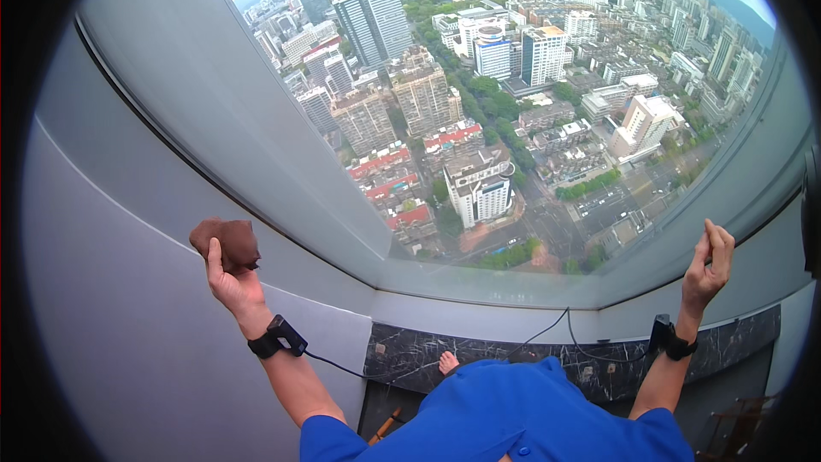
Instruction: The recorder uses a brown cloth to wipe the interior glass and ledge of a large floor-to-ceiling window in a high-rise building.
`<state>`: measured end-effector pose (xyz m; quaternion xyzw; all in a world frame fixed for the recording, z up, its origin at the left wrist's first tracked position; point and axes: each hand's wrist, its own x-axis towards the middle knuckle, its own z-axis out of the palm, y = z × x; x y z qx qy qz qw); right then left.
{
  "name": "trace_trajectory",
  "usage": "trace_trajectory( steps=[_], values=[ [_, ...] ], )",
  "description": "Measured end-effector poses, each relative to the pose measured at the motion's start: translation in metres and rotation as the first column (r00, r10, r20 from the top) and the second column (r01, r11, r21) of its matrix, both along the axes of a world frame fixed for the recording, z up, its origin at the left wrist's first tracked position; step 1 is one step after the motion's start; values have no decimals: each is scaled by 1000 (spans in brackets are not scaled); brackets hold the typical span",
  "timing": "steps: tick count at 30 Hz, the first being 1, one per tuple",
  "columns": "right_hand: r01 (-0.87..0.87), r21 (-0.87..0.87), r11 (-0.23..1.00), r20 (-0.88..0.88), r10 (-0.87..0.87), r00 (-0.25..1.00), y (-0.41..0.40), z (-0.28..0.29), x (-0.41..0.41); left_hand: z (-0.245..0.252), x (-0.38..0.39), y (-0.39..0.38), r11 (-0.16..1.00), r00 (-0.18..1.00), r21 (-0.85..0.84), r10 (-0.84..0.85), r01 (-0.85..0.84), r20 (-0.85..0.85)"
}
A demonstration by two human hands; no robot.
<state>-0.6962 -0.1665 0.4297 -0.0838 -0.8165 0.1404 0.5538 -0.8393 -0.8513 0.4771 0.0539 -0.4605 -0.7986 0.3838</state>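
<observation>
My left hand (pixel 236 292) is raised at the left and grips a folded brown cloth (pixel 234 244), its thumb lying over the near side. Behind the cloth is the grey wall panel beside the window frame. Off to the right, my right hand (pixel 709 266) is held up before the lower right corner of the window (pixel 487 279). Its fingers are curled in toward the thumb, and nothing shows between them. A black strap with a small box sits on each wrist, the left one (pixel 279 337) and the right one (pixel 670 337).
Beneath the window runs a dark, white-veined marble ledge (pixel 513 346), with a bare foot (pixel 448 362) on it. Black cables (pixel 340 369) trail from both wrist boxes. An orange-brown stick (pixel 385 425) lies low beside my blue shirt (pixel 494 404). Outside, city buildings stand far below.
</observation>
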Motion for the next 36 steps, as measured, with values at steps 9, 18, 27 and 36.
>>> trace_trajectory(
  steps=[9, 18, 27, 36],
  values=[
    [68, -13, 998, -35, -68, 997, 12, -19, 4, -15, -7, -1, 957, 986, -271, -136, 105, -100],
    [360, 52, 932, -183, -345, 920, 44, -52, 4, -31, -58, -13, 931, 935, -249, 189, -269, -301],
    [286, -103, 953, -17, -290, 957, 48, -68, -4, -38, -113, 9, 888, 930, -289, 311, -358, -196],
    [200, -68, 977, 20, -199, 980, 48, -66, -13, -61, -148, 5, 800, 916, -446, 348, -402, -200]
  ],
)
